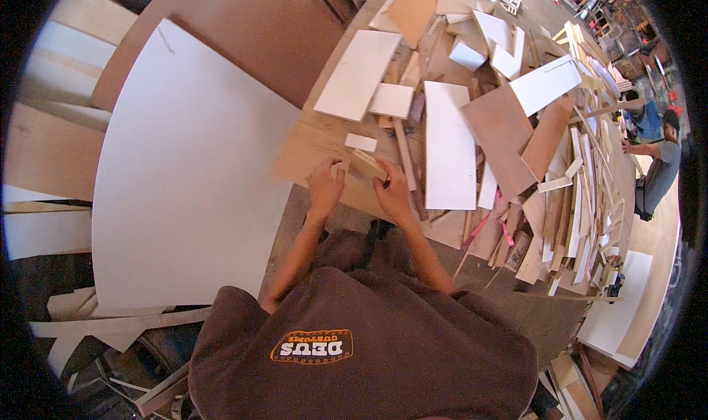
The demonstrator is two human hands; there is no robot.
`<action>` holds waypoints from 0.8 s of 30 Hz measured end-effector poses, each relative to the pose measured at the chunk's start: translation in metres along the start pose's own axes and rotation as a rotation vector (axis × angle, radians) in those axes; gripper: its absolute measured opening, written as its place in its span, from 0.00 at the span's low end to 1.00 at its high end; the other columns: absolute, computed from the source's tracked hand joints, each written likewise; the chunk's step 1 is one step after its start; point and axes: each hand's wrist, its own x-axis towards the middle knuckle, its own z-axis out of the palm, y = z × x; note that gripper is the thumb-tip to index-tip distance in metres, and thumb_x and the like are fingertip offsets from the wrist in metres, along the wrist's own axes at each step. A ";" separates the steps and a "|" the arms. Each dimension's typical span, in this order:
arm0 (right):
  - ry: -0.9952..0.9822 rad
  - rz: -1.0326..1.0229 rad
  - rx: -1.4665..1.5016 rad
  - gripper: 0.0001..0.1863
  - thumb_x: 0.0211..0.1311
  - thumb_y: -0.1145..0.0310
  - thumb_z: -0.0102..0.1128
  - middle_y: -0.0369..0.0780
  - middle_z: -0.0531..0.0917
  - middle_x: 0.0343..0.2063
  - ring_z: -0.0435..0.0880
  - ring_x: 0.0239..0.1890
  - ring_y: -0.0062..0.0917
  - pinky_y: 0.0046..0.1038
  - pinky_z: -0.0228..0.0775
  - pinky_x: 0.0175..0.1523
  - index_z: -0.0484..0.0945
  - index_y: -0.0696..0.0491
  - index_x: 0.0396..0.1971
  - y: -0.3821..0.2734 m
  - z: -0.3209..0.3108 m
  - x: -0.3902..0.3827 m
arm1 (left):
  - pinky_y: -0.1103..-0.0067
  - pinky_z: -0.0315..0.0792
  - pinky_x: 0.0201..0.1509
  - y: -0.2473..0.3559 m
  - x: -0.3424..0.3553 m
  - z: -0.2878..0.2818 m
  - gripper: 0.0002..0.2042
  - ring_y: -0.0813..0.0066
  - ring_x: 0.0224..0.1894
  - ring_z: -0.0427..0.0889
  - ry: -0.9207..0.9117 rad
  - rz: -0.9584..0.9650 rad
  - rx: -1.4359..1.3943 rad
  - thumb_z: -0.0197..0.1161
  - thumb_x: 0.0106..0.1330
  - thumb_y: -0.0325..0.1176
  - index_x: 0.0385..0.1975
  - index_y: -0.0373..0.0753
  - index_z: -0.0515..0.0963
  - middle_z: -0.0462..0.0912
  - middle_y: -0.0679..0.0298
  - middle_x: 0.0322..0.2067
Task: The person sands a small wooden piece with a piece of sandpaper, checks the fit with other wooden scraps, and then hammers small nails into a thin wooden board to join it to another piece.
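Observation:
My left hand (pixel 324 188) is over the near edge of the wooden worktable (pixel 310 143), its thumb and forefinger apart and nothing visible between them. To its right, my right hand (pixel 395 191) has thumb and fingers pinched at the right end of a small wooden piece (pixel 366 159) with a pale, rough edge. Part of that piece is hidden by the fingers. Just beyond it lies a small white rectangular offcut (pixel 361 142), touched by neither hand.
Several white panels (pixel 450 147), brown boards (pixel 501 136) and wood strips (pixel 575 206) crowd the table's right. At left stands a large white sheet (pixel 192 176) before a brown sheet (pixel 251 44). A person (pixel 658 169) stands at far right.

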 end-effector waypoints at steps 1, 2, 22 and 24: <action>-0.015 0.011 -0.064 0.21 0.55 0.77 0.61 0.45 0.78 0.45 0.79 0.44 0.38 0.34 0.71 0.46 0.75 0.54 0.51 0.012 0.026 0.001 | 0.68 0.72 0.52 -0.025 0.007 -0.008 0.17 0.59 0.48 0.81 -0.055 -0.013 -0.062 0.56 0.68 0.43 0.49 0.39 0.76 0.83 0.52 0.44; -0.019 0.009 -0.069 0.21 0.55 0.77 0.61 0.45 0.78 0.45 0.79 0.44 0.38 0.34 0.71 0.46 0.75 0.54 0.51 0.018 0.047 -0.001 | 0.68 0.72 0.52 -0.047 0.009 -0.018 0.17 0.59 0.48 0.81 -0.053 -0.016 -0.067 0.56 0.68 0.43 0.49 0.39 0.76 0.83 0.52 0.44; 0.448 0.237 -0.359 0.15 0.55 0.78 0.59 0.54 0.78 0.36 0.78 0.42 0.51 0.44 0.68 0.47 0.69 0.58 0.42 -0.031 0.182 -0.018 | 0.71 0.74 0.48 -0.228 0.014 -0.154 0.14 0.62 0.43 0.82 -0.363 -0.036 -0.407 0.56 0.70 0.39 0.47 0.37 0.76 0.83 0.53 0.39; 0.479 0.236 -0.460 0.14 0.55 0.78 0.59 0.54 0.78 0.34 0.77 0.41 0.51 0.44 0.68 0.46 0.68 0.58 0.41 -0.017 0.174 -0.009 | 0.71 0.74 0.49 -0.220 0.015 -0.154 0.14 0.63 0.43 0.82 -0.394 -0.025 -0.387 0.56 0.70 0.39 0.48 0.37 0.76 0.83 0.53 0.39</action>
